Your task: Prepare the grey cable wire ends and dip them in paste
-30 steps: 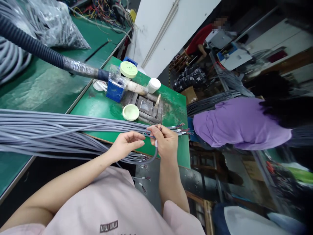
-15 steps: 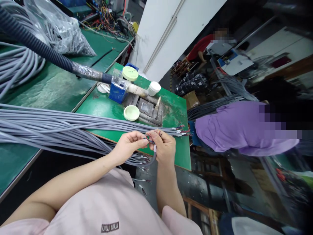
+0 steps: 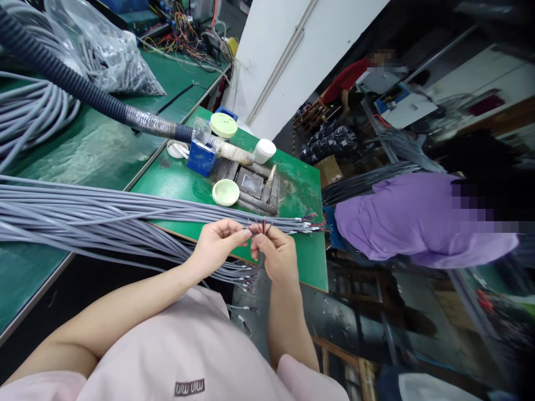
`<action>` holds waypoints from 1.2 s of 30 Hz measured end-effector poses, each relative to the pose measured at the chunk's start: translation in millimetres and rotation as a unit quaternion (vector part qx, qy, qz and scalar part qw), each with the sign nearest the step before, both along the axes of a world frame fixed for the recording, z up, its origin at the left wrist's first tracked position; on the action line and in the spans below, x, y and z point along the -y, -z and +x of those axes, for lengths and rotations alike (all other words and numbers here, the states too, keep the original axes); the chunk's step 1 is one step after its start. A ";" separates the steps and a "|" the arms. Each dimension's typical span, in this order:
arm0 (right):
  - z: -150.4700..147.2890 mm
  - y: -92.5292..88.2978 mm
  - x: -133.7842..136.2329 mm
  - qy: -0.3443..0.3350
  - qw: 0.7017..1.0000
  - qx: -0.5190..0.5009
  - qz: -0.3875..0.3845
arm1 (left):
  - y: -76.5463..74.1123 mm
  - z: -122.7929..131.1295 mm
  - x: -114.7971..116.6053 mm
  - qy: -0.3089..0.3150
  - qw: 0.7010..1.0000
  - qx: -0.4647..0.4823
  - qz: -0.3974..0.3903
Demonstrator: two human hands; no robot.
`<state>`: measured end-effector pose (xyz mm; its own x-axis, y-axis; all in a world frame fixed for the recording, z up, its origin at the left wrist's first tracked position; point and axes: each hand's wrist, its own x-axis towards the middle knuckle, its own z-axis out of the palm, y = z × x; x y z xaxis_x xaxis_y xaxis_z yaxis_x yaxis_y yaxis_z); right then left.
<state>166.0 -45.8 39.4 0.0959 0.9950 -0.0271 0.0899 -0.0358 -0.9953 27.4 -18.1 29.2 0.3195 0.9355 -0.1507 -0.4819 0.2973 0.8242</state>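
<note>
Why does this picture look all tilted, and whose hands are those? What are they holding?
This picture comes from a little camera worn on a person's head. It looks down, so you see their own pink shirt and arms, and the room looks tilted because the head is tilted.

Those are the person's bare hands. The right hand pinches a grey cable near its end, where thin coloured wires poke out. The left hand is curled right beside it.

Many more grey cables lie in a long bundle across a green workbench. A pale green lid, a white jar and a blue box sit there too. Another person in a purple shirt stands nearby.
</note>
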 end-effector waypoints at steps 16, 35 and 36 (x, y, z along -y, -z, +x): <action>-1.7 2.5 -3.1 0.037 0.998 -0.020 0.053 | 12.5 3.8 -1.6 0.022 0.998 0.001 0.056; 75.1 18.4 -136.7 0.119 0.907 0.403 0.020 | 76.4 -14.0 -34.0 -0.030 0.811 -0.399 0.428; 77.0 21.9 -145.0 0.120 0.892 0.436 0.011 | 77.7 -14.3 -34.0 -0.025 0.805 -0.402 0.435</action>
<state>243.0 99.2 17.5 0.2802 0.9426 0.1815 0.8225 -0.1382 -0.5517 13.1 15.9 -48.5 0.4050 0.8073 0.4293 0.3184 -0.5646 0.7614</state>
